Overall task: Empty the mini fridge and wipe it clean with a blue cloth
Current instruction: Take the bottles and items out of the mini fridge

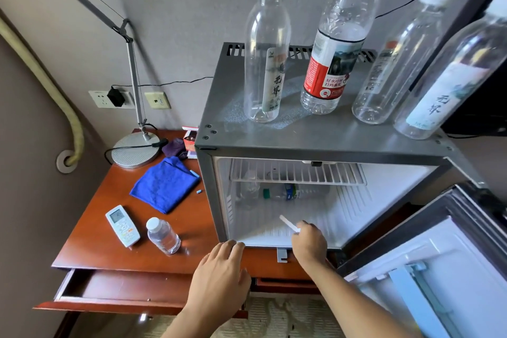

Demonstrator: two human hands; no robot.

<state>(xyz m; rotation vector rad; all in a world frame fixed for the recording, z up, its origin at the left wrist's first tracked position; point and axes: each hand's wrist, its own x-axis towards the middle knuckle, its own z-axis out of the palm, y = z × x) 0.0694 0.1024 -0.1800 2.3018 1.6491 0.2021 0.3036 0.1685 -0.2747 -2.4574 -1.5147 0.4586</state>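
Head view puts you in a grey-walled corner with a reddish wooden desk (90,230) below you, its drawer (109,291) pulled open. On the desk stands the mini fridge (315,143), its door (428,269) swung wide to your right. Four clear bottles stand on its metal top, among them one with a red label (329,68). Inside, under the wire shelf (297,173), a bottle (288,192) lies on its side at the back. Left of the fridge a desk lamp (134,149) stands on its round base, and just in front of it the blue cloth (166,184) lies folded on the desk, untouched. Nearer you sit a white remote (122,225) and a small water bottle (163,236) side by side. Your left hand (219,280) rests flat, fingers spread, at the fridge's lower front edge, holding nothing. Your right hand (308,241) reaches onto the fridge floor, fingers pinched on a thin white stick (288,223).
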